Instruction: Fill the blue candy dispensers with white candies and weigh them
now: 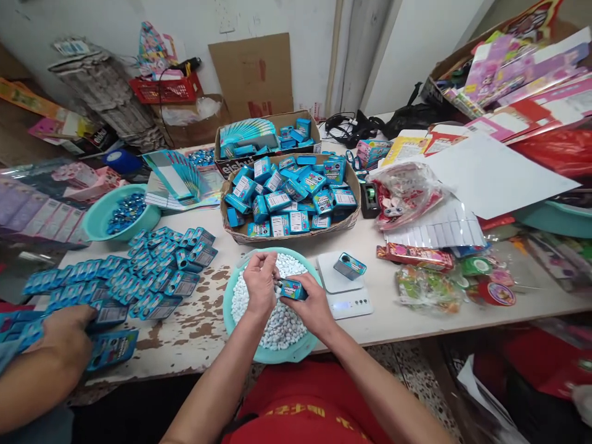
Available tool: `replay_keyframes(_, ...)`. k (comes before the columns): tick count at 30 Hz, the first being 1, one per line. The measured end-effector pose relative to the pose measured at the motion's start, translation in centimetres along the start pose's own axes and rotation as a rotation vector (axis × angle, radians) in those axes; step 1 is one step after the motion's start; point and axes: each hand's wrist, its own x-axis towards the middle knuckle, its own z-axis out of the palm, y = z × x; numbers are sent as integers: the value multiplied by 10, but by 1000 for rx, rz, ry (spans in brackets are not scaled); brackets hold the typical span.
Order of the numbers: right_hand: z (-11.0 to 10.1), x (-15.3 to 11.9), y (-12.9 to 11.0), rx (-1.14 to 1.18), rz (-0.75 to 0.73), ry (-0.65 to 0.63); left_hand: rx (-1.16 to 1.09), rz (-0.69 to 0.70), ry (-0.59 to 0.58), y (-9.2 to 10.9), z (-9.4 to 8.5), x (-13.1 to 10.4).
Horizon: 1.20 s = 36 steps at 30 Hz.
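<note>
If your pinched left hand point(261, 285), contents unclear, jogs your right hand point(317, 307), its gripped blue rectangular box point(293, 289) may drop onto small white pellets point(280, 330).

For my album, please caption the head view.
Left hand and right hand with a blue box, above a basin of white pieces.

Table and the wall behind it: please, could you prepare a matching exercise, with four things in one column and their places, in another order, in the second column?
Things
1. White pieces
2. Scale
3. Red basket
4. Flat brown cardboard

Places
A. Beside the bowl, bearing one small blue box
B. Upright, against the wall
C. Inside the bowl, below the left hand and right hand
D. At the back, left of the flat brown cardboard

Right pairs: 1-C, 2-A, 3-D, 4-B
</note>
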Motion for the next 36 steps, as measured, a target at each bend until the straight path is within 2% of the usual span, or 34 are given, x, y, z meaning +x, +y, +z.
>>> replay_keyframes(8, 9, 0, -2, -4, 68, 34, -85, -50, -78, 2, -4, 4)
replay_keyframes(14, 18, -3, -6, -13, 103, 106, -63, 45, -70, 2, -9, 6)
replay_keyframes(18, 22, -4, -10, -56, 91, 157, -52, 58, -114, 0, -9, 7)
replay_keyframes(22, 25, -4, -6, -78, 83, 172, 126, 146, -123, -9, -6, 5)
replay_keyframes(24, 25, -3, -1, -65, 110, 167, 197, 141, -125, -10, -3, 4)
replay_keyframes(26, 20, -4, 2, -17, 130, 152, 126, 69, -121, -3, -2, 4)
replay_keyframes(28, 9, -7, 2, 53, 131, 129, -40, -62, -131, 10, -4, 6)
replay_keyframes(31, -19, -21, -3, 137, 118, 109, -229, -254, -147, 22, -12, 15)
replay_keyframes(33, -45, -36, -5, 173, 129, 125, -227, -408, -52, 16, -19, 23)
replay_keyframes(36, -88, -59, 7, 185, 200, 233, -164, -709, 72, -10, -28, 29)
